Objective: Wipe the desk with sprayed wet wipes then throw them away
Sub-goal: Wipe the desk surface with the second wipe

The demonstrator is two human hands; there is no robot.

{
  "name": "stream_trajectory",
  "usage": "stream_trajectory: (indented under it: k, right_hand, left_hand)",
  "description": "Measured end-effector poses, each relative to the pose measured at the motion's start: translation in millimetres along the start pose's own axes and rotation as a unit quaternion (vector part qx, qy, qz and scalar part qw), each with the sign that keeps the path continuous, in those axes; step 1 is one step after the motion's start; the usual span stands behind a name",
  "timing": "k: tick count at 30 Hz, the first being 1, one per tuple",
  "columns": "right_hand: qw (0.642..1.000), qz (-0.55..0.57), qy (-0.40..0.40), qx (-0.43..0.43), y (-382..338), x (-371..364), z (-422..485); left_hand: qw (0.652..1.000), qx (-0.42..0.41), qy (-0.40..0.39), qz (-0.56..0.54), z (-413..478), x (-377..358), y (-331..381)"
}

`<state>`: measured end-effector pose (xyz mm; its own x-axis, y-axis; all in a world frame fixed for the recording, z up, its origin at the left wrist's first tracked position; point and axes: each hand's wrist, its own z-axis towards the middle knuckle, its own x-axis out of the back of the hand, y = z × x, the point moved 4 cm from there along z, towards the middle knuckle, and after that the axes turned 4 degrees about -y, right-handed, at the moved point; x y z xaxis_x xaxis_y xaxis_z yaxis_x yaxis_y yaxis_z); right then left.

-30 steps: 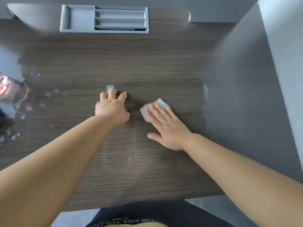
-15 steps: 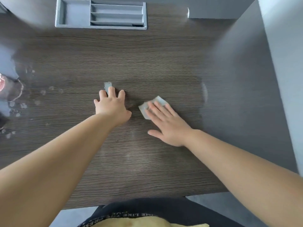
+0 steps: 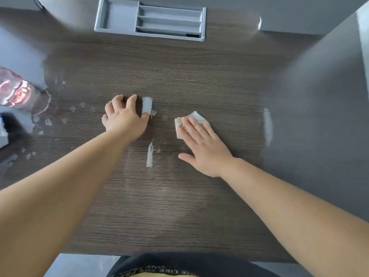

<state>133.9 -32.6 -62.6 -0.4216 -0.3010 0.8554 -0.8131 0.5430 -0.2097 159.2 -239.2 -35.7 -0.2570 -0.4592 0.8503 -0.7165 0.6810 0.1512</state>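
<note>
L hand (image 3: 124, 116) sits mid-desk (image 3: 199, 76) w/ fingers curled, gripping a small folded wipe (image 3: 147, 104) that sticks out on its thumb side, down on the wood. R hand (image 3: 203, 144) lies flat, fingers straight, pressing a 2nd wipe (image 3: 196, 116) onto the top, just right of centre. Wet streak (image 3: 149, 154) btwn the hands; grey tray (image 3: 119, 17) at far edge, bottle (image 3: 14, 92) at left edge.
</note>
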Motion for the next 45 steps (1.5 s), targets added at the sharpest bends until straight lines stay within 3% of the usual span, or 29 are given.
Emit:
stream_trajectory:
  k: [2,5,8,10,13,15,19,22,24,27,29,31,34,36,38,42,45]
  right_hand:
    - [1.0,-0.014,0.011,0.003,36,8,0]
    - [0.984,0.058,0.005,-0.166,103,43,29]
    - [0.953,0.104,0.023,-0.285,120,71,74]
    - [0.961,0.086,0.023,-0.263,89,73,94]
    - [0.996,0.03,0.018,-0.085,35,56,90]
    - [0.999,-0.006,0.013,-0.03,45,53,77]
    - [0.979,0.058,0.023,-0.192,118,81,93]
    - [0.952,0.08,0.041,-0.291,112,95,127]
    - [0.968,0.054,0.039,-0.24,73,96,143]
    - [0.999,0.015,0.016,-0.039,13,79,137]
    - [0.999,0.002,-0.006,0.044,17,74,123]
    - [1.0,0.009,-0.003,0.025,52,80,115]
    - [0.991,0.036,0.004,-0.126,107,93,115]
    - [0.974,0.054,0.021,-0.221,109,95,127]
    - [0.965,0.062,0.032,-0.251,80,96,142]
    - [0.998,0.04,0.005,-0.054,-5,78,144]
    - [0.999,0.001,-0.024,0.033,1,75,131]
  left_hand:
    - [0.999,0.006,-0.032,0.023,2,-4,-2]
    - [0.997,0.016,-0.072,0.015,5,-1,0]
    - [0.995,0.018,-0.094,0.024,7,4,2]
    - [0.993,0.014,-0.107,0.041,7,3,0]
    - [0.992,0.013,-0.107,0.058,9,2,1]
    - [0.992,0.012,-0.109,0.059,9,1,2]
    - [0.992,0.009,-0.113,0.057,10,0,2]
    - [0.992,0.012,-0.109,0.057,11,0,2]
    - [0.992,0.012,-0.109,0.056,11,-1,2]
    - [0.993,0.01,-0.108,0.052,10,0,3]
    - [0.992,0.006,-0.112,0.05,9,0,3]
    - [0.992,0.003,-0.116,0.047,9,-1,2]
    - [0.991,0.0,-0.125,0.044,9,-2,1]
    - [0.991,-0.001,-0.128,0.042,10,-2,2]
    - [0.991,-0.004,-0.129,0.041,10,-2,2]
    - [0.994,-0.033,-0.101,0.026,10,8,0]
    - [0.995,-0.034,-0.063,-0.068,17,34,-25]
